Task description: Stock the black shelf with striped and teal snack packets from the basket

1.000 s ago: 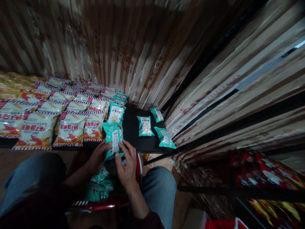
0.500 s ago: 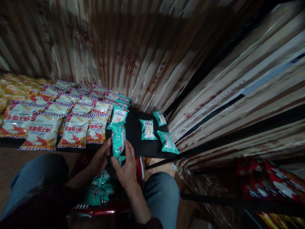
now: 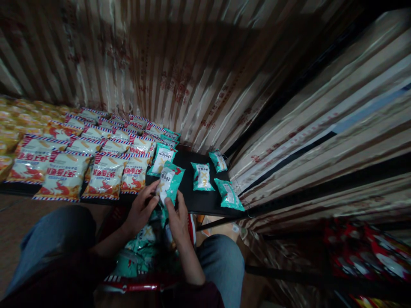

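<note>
Between both hands, at the front edge of the black shelf (image 3: 189,197), I hold a teal snack bag (image 3: 170,182) with its white printed face towards me. My left hand (image 3: 144,208) grips its left edge, and my right hand (image 3: 176,217) has the thumb on its lower front. Just behind it, a teal bag (image 3: 163,159) heads a row of the same kind. Below my hands, a red basket (image 3: 150,285) between my knees contains several more teal bags (image 3: 136,256).
Several white-and-orange snack bags (image 3: 105,176) stand in rows on the left, with yellow packs (image 3: 22,115) beyond. Three loose teal bags, one in the middle (image 3: 202,176), lie on the right. Corrugated sheeting (image 3: 180,85) backs the shelf. Red packages (image 3: 369,248) sit lower right.
The teal bag in my hands has turned from its side to show its printed face, and it leans right. My left fingers have closed onto its edge. The view has shifted slightly.
</note>
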{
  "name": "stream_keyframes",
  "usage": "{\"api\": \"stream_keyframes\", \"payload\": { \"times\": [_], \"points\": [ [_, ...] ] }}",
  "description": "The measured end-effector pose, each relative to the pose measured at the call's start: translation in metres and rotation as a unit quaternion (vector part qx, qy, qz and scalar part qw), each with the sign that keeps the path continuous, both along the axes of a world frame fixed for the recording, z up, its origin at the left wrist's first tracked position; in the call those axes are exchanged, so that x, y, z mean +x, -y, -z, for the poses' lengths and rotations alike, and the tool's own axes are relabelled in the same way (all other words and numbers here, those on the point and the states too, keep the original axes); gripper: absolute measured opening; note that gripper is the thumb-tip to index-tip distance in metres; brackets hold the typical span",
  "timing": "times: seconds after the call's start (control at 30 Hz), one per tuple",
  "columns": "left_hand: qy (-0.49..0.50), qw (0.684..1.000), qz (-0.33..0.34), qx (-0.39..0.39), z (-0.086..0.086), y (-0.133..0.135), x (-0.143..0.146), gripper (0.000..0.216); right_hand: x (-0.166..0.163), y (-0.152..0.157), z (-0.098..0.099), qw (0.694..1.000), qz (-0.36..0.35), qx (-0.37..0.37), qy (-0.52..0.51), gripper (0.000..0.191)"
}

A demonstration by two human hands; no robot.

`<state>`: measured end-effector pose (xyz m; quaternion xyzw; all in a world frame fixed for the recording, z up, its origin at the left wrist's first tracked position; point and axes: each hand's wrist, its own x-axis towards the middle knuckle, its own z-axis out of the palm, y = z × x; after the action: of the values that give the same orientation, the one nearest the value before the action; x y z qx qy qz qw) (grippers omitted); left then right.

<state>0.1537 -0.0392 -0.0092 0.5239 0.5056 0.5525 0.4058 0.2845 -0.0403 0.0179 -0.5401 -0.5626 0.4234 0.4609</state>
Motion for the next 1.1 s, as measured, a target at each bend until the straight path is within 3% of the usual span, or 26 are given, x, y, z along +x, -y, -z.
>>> {"api": "stream_keyframes", "payload": {
  "times": [0.1,0.23,0.43,0.57,0.8,0.97,1.1],
  "points": [
    [-0.118,0.990,-0.048,0.061,-0.001,-0.001,0.000,0.044,0.003,-0.011,0.009,0.997,-0.006,-0.033,-0.068,0.040],
    [-0.197,0.974,-0.084,0.079,-0.002,-0.004,0.002,0.041,0.002,-0.025,0.021,0.993,0.003,-0.024,-0.117,0.056],
    [-0.248,0.953,-0.125,0.119,0.000,-0.013,0.001,0.039,-0.005,-0.039,0.016,1.000,0.005,-0.005,-0.027,0.051],
    [-0.255,0.948,-0.133,0.136,0.000,-0.019,-0.003,0.040,-0.012,-0.045,0.015,0.999,-0.006,0.035,0.031,0.059],
    [-0.266,0.946,-0.125,0.135,0.001,-0.030,-0.008,0.041,-0.018,-0.060,0.027,0.977,0.038,0.134,0.160,0.054],
    [-0.301,0.938,-0.120,0.125,0.015,-0.037,-0.009,0.042,-0.019,-0.069,0.042,0.969,0.034,0.148,0.194,0.057],
    [-0.353,0.912,-0.134,0.161,0.026,-0.038,-0.007,0.041,-0.019,-0.072,0.051,0.965,0.037,0.127,0.228,0.060]
  ]
}}
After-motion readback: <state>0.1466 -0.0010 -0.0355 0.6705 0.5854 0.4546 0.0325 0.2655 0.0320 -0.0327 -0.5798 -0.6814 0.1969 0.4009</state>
